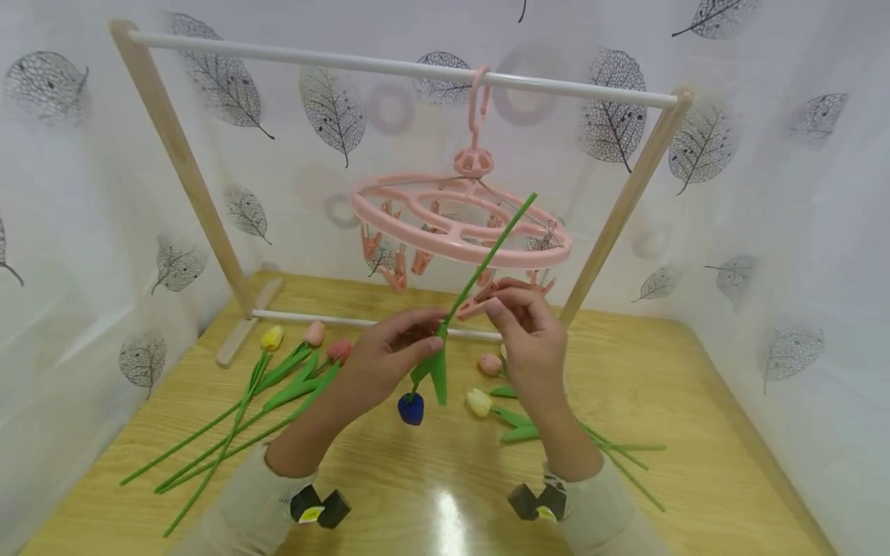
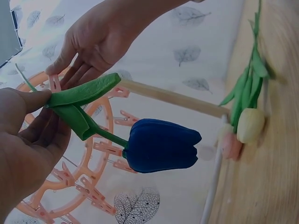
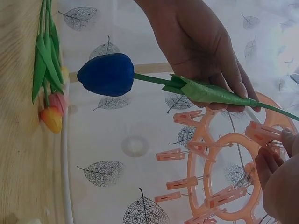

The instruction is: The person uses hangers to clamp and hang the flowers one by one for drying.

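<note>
My left hand (image 1: 392, 351) pinches a blue artificial tulip (image 1: 411, 409) by its green stem near the leaves. The bloom hangs downward and the bare stem slants up in front of the pink drying rack (image 1: 459, 239). In the left wrist view the blue bloom (image 2: 161, 145) points away from the fingers. My right hand (image 1: 531, 332) pinches a pink clothespin (image 3: 264, 133) that belongs to the round rack. This clothespin lies close beside the tulip's stem. Several other pink clothespins (image 1: 396, 270) dangle around the ring.
The rack hooks over a white bar (image 1: 299, 55) on wooden posts (image 1: 184, 162). Left on the wooden table (image 1: 389, 479) lie yellow, pink and red tulips (image 1: 273, 337) with long stems. More tulips, pale yellow (image 1: 478, 402) and pink (image 1: 490, 364), lie at right. A leaf-patterned curtain (image 1: 744, 193) surrounds the table.
</note>
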### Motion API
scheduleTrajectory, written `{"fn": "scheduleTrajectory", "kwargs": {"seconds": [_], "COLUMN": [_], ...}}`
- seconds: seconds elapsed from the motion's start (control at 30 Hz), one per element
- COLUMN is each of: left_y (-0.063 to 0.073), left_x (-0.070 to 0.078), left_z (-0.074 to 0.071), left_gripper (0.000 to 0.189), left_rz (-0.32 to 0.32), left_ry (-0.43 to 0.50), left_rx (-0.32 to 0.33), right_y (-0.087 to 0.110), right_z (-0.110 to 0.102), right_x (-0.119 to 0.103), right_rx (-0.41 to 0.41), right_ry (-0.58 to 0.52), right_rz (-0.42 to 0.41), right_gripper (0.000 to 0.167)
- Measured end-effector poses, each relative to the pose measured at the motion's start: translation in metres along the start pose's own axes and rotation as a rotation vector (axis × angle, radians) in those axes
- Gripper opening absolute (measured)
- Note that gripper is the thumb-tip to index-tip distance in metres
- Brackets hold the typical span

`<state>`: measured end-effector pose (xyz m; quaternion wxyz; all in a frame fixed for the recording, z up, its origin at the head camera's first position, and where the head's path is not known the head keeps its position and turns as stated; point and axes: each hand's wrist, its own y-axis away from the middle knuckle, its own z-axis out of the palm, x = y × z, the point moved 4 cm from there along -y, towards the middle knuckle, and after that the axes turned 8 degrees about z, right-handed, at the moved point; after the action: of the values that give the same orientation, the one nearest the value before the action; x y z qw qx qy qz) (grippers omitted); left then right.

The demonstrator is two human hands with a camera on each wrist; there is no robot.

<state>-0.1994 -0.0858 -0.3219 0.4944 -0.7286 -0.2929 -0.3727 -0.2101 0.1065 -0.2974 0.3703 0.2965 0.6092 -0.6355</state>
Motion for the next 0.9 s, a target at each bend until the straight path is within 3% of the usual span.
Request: {"fn": "scheduleTrajectory", "kwargs": {"seconds": [0.2,0.47,0.9], "left_y": [0.001,-0.001,0.001], "left_x": [0.001,0.005,0.009], "left_z": [0.001,0.004,0.012], "left_gripper": [0.037,0.036,0.037], "left_rz": [0.017,0.09,0.106], "left_ry": [-0.017,-0.041,-0.001], "left_rx": [0.028,0.062,0.054], "right_y": [0.001,0.006,0.01], "right_z": [0.001,0.004,0.006], "right_x": [-0.003,-0.01,-0.014], "right_rx": [0.024,0.032,0.036], "right_ry": [-0.04,-0.038,-0.015], "right_rz": [0.024,-0.048,-0.056], "right_gripper": [0.013,0.014,0.014]}}
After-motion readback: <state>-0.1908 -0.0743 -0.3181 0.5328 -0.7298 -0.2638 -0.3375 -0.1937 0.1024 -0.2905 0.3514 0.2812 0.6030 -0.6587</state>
